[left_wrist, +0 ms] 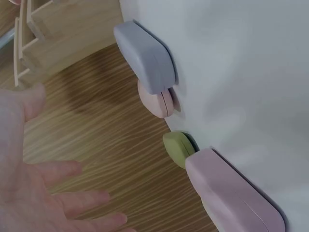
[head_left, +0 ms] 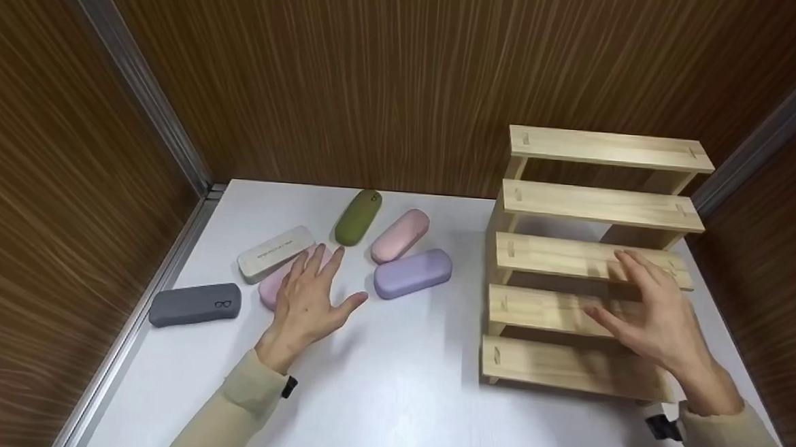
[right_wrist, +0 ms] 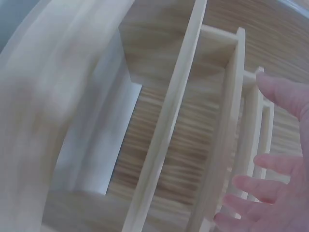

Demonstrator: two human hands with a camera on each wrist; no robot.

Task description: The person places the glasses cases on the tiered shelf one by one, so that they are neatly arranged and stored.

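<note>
through the head view i have the left hand (head_left: 308, 311) spread above a mauve-pink case (head_left: 272, 293), fingers straight and fanned wide, thumb out to the side, nothing in its hold. that case lies on the white worktop (head_left: 388, 407), part hidden under the hand and right beside a cream case (head_left: 275, 253). my left wrist view fills in what the head camera covers: a gap between fingertips and the mauve-pink case, and a seam along its side. a dark grey case (head_left: 195, 305) with a glasses mark comes to me only from the head. beyond the hand lie an olive case (head_left: 358, 218), a pale pink case (head_left: 401, 236) and a lavender case (head_left: 413, 273); at the left wrist, the lavender one covers part of the pale pink one.

the right hand (head_left: 662, 322) is over the five-step wooden rack (head_left: 553, 255), thumb apart, fingers loosely extended and gripping nothing. the right wrist camera lets me look between the boards to wood grain behind; whether a fingertip touches a board, i can't tell.
</note>
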